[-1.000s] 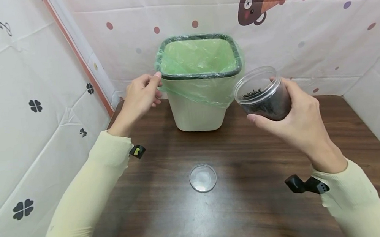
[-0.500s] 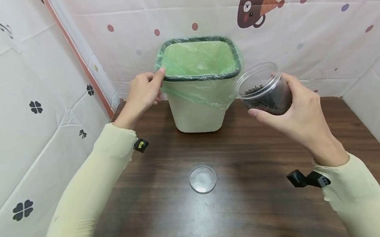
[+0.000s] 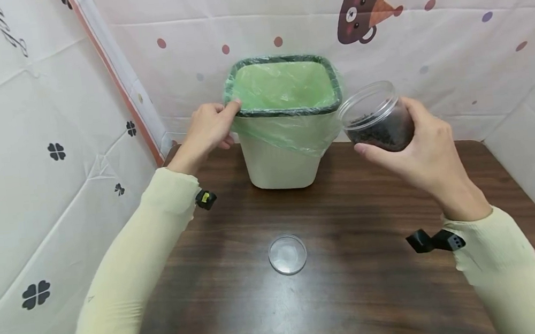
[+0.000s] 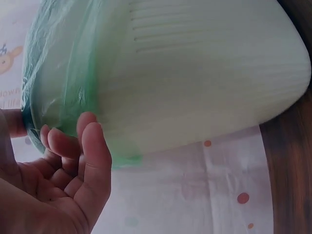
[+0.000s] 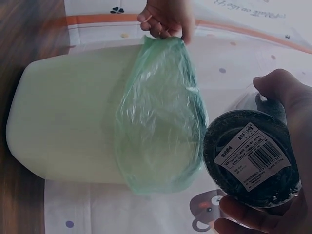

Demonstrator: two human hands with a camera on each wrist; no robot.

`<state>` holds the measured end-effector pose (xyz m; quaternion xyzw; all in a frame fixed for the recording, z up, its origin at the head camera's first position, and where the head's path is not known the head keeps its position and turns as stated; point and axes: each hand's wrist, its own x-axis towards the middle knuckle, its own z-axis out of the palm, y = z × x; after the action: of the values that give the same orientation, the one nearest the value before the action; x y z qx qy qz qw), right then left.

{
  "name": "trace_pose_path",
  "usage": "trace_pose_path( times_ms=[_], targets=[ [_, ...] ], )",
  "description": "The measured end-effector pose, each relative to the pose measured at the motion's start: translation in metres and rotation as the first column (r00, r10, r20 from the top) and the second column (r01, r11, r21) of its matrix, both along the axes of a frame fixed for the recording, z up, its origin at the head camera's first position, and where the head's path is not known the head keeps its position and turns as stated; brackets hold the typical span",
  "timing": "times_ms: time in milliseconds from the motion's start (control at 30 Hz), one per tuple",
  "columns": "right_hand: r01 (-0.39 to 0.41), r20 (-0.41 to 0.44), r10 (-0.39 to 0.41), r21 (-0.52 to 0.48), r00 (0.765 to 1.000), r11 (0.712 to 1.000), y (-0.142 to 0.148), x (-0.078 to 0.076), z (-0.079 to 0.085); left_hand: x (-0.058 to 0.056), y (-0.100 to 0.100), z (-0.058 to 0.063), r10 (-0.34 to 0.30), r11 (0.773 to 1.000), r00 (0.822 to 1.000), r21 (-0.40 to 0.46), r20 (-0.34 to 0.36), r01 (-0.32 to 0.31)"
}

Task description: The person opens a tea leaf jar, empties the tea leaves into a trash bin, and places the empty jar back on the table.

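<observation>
A pale trash can [image 3: 281,155] stands on the table, its dark rim covered by a green plastic bag [image 3: 284,87]. At the rim's left corner my left hand [image 3: 210,127] grips the can, thumb over the edge and fingers curled below it outside. My right hand [image 3: 423,154] holds a clear plastic jar [image 3: 381,118] up beside the can's right side. Its open mouth is tilted left toward the can, and dark dry bits, like tea leaves, lie inside. In the right wrist view the jar's base shows a white barcode label [image 5: 253,156].
A round clear lid [image 3: 288,254] lies on the brown wooden table [image 3: 356,287] in front of the can. Printed cloth walls [image 3: 456,63] rise behind the can and at both sides, the back one close to it.
My left hand has come in from just left of the can and its thumb now lies over the rim. The jar has risen slightly in my right hand.
</observation>
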<state>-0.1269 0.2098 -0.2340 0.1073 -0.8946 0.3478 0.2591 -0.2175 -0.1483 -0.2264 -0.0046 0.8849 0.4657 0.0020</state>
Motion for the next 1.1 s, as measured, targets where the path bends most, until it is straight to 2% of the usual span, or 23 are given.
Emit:
trace_pose_path(
  times_ms=[100,200,300,433,800,1100],
  targets=[
    [0.004,-0.005,-0.004,0.0,1.0,1.0,0.0,-0.003,0.001,-0.004,-0.001,-0.001,0.013,0.992,0.999,0.121,0.044,-0.018],
    [0.014,-0.001,-0.014,0.001,1.0,1.0,0.001,-0.005,0.004,-0.009,0.001,-0.004,0.02,0.969,0.997,0.246,0.076,-0.038],
    [0.021,0.012,-0.021,0.002,1.0,1.0,0.002,-0.007,0.007,-0.012,0.002,-0.007,0.035,0.95,0.996,0.306,0.083,-0.059],
    [0.027,0.022,-0.028,0.012,0.999,1.0,0.002,-0.01,0.011,-0.013,0.004,-0.01,0.06,0.945,0.997,0.317,0.052,-0.073],
    [0.01,0.05,-0.013,0.058,0.999,0.998,0.001,-0.026,0.026,-0.013,0.01,-0.021,0.111,0.951,0.992,0.296,-0.055,-0.09],
    [-0.015,0.099,0.008,0.068,0.995,0.998,-0.005,-0.041,0.037,-0.013,0.009,-0.018,0.113,0.959,0.992,0.268,-0.054,-0.094]
  ],
)
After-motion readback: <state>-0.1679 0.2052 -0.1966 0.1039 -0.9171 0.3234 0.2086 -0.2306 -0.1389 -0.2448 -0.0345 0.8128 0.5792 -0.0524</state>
